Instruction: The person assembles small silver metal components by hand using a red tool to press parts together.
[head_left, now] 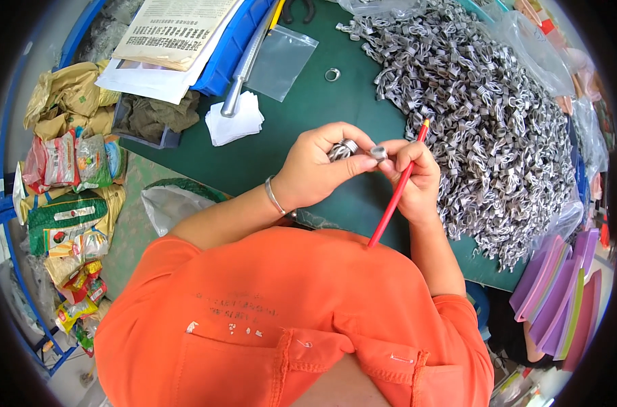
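Observation:
Over the green table [207, 163], my hands meet in front of my chest. My left hand [315, 166] is closed, with one or more silvery ring-shaped pieces [344, 149] tucked in its curled fingers. A small silvery metal ring [378, 153] sits between the fingertips of both hands. My right hand [419, 180] is closed too. It grips a red pencil [395, 198], its yellowish tip up and its lower end near my orange shirt. Right of my hands spreads a large heap of silvery rings [492, 129]. One loose ring [332, 74] lies apart from it.
At the back left are a blue tray [228, 51] with papers [173, 34], a steel-coloured tool [239, 85], a clear zip bag [281, 62] and white paper squares [234, 120]. Plastic bags [532, 51] edge the heap. Purple foam-like strips [556, 288] stand at right; packages [71, 224] fill the left side.

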### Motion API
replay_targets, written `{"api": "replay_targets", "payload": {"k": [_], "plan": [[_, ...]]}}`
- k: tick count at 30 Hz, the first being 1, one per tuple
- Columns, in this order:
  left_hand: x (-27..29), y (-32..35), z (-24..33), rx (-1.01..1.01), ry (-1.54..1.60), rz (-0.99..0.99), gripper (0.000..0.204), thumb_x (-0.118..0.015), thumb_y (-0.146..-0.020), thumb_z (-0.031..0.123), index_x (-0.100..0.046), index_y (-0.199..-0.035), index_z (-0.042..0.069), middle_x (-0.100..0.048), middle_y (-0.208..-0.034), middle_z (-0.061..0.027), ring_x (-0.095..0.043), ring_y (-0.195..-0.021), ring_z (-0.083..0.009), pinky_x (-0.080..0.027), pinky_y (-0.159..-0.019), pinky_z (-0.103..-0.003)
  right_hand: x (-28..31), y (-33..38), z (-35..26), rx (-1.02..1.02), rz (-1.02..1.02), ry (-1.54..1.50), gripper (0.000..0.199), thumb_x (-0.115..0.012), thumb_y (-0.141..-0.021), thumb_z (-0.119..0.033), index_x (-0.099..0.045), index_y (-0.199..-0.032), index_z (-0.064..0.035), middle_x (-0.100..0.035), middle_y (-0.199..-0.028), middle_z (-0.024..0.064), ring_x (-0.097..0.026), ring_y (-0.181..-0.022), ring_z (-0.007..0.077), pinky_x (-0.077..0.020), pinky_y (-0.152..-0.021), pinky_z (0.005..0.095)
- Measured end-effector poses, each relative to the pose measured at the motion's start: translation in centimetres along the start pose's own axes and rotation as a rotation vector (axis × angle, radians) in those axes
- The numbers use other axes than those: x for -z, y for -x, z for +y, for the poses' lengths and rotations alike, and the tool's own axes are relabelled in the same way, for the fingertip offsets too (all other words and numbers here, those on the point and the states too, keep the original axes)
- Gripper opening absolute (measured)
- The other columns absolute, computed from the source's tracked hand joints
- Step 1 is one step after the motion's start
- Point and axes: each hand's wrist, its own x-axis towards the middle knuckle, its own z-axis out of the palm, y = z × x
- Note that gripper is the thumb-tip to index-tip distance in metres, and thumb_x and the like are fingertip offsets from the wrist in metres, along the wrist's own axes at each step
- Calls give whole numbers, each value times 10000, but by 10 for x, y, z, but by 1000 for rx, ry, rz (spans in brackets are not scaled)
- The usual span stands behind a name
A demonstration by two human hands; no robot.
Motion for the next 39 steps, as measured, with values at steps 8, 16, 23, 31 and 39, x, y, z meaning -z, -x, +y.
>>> {"api": "replay_targets", "payload": {"k": [8,16,23,31,39], "plan": [[1,2,1,-43,-52,-40,126,-588,-822,55,-560,-930,-2,-565,-733,-38,-452,-530,-36,-347,-416,-174,11,5,-5,217,72,277,312,-665,-690,90,-401,-761,-59,-583,-922,163,-563,-762,162,-484,-669,264],[-4,2,-6,233,278,25,151,-554,-845,67,-536,-974,-10,-580,-775,-93,-446,-515,-50,-353,-396,-175,-1,3,-13,361,102,319,406,-677,-679,80,-338,-839,-74,-581,-930,187,-565,-767,178,-478,-679,279],[-7,2,-9,179,254,10,174,-560,-837,60,-531,-995,-6,-584,-808,-99,-486,-541,-66,-372,-396,-184,-1,12,-11,338,180,274,355,-613,-713,115,-332,-838,-63,-577,-952,209,-593,-821,232,-499,-698,303],[-2,-1,-21,564,694,-17,204,-509,-878,200,-538,-1010,47,-553,-757,-24,-539,-646,-93,-387,-435,-199,8,2,-37,519,54,1041,193,-603,-645,91,-461,-663,-39,-621,-812,138,-599,-717,270,-486,-624,341],[-6,-2,-22,496,616,-34,149,-482,-887,190,-520,-903,46,-487,-753,-28,-482,-627,-101,-340,-417,-204,52,-27,-41,481,237,1801,204,-650,-597,-45,-467,-679,-83,-553,-684,42,-525,-651,247,-355,-545,347]]}}
